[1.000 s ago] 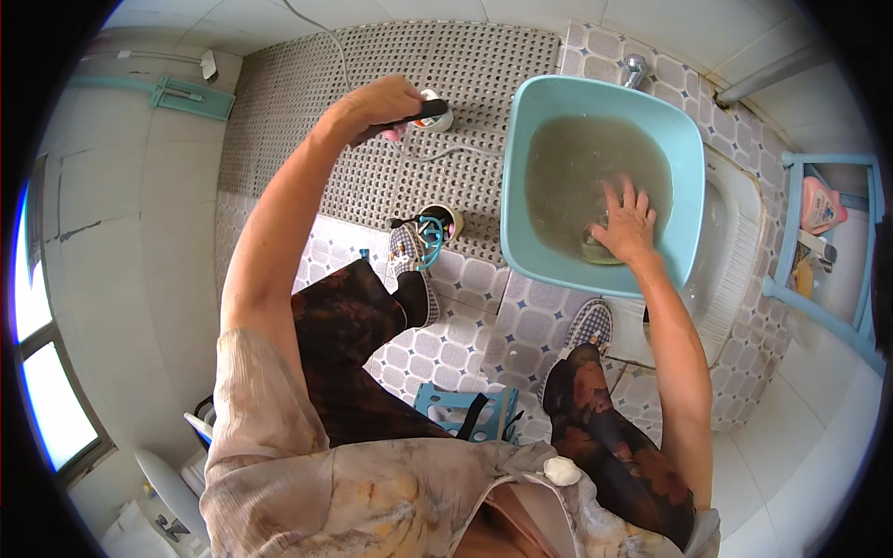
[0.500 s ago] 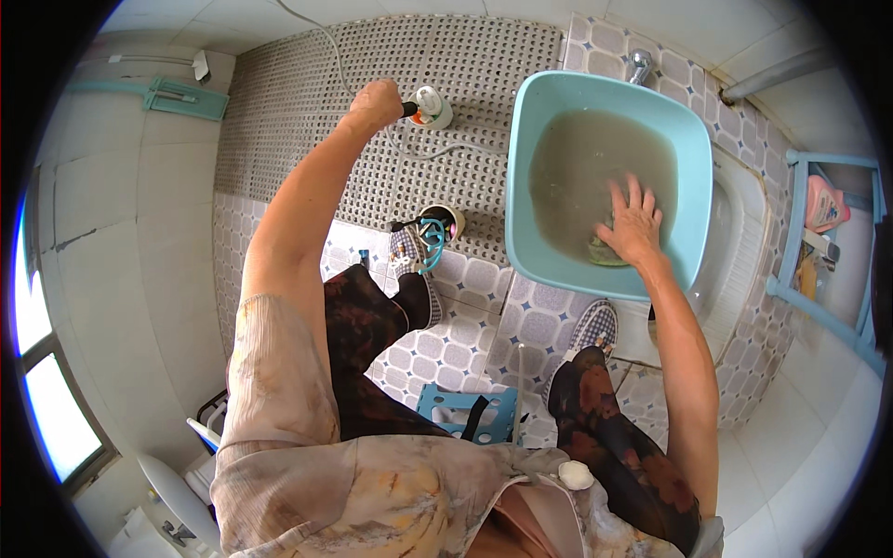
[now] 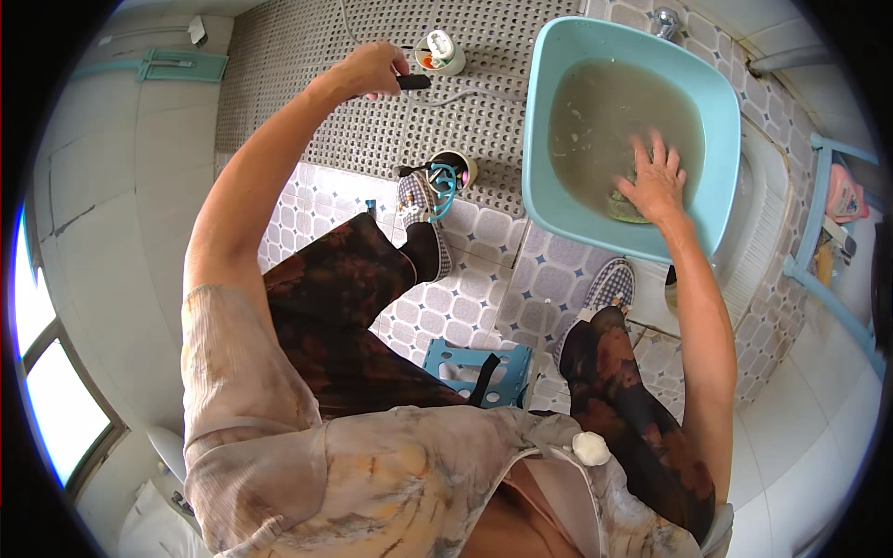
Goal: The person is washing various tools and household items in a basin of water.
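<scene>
My left hand (image 3: 374, 69) is closed around a short black handle (image 3: 414, 82) that sticks out on its right side; whatever else belongs to it is hidden by the fingers. Just beyond, a white tub (image 3: 440, 58) with something white and orange in it stands on the perforated mat. In the square light-blue basin (image 3: 538, 139), my right hand (image 3: 659, 188) reaches into murky grey-brown water with its fingers spread. A green thing (image 3: 625, 208), partly under water, lies beneath and beside that hand; its kind is unclear.
A second tub (image 3: 467, 167) holding a blue-handled item stands by my left foot. A low blue stool (image 3: 474, 365) is between my legs. The basin stands over a white squat toilet (image 3: 758, 214), below a tap (image 3: 665, 22). A blue shelf (image 3: 807, 214) with bottles lines the right wall.
My left hand with the black handle has drawn nearer to me, away from the white tub's side. My right hand stays in the basin water. The whole view has shifted slightly.
</scene>
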### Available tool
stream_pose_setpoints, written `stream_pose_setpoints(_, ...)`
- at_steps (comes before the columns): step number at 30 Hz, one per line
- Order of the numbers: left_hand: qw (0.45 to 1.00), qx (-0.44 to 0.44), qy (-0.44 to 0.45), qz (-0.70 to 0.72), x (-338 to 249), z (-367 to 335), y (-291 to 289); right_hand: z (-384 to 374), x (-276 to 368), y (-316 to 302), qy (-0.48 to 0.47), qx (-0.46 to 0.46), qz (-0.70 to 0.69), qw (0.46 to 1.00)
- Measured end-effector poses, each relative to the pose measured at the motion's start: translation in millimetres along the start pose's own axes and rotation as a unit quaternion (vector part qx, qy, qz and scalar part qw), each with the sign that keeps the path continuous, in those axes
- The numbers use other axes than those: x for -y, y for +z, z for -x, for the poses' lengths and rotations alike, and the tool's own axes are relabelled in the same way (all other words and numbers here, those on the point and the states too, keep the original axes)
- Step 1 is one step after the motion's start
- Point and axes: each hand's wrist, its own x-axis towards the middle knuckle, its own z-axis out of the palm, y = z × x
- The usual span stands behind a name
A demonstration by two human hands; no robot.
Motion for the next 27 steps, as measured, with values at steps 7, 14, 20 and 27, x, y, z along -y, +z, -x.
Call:
stream_pose_setpoints(7, 0.985, 0.093, 0.143, -0.011, -20, 21, 29, -1, -6, 6, -0.004, -0.011, 0.006, 1.000)
stream_pose_setpoints(14, 0.957, 0.182, 0.171, -0.150, -50, 11, 53, -1, 1, 0, -0.005, -0.008, 0.001, 1.000)
stream_pose_setpoints(20, 0.951, 0.268, 0.056, -0.145, -83, 14, 52, 2, -4, 1, -0.011, -0.021, -0.001, 1.000)
stream_pose_setpoints(27, 0.957, 0.149, 0.126, -0.215, -71, 13, 107, 0, 0, 1, -0.009, -0.010, -0.003, 1.000)
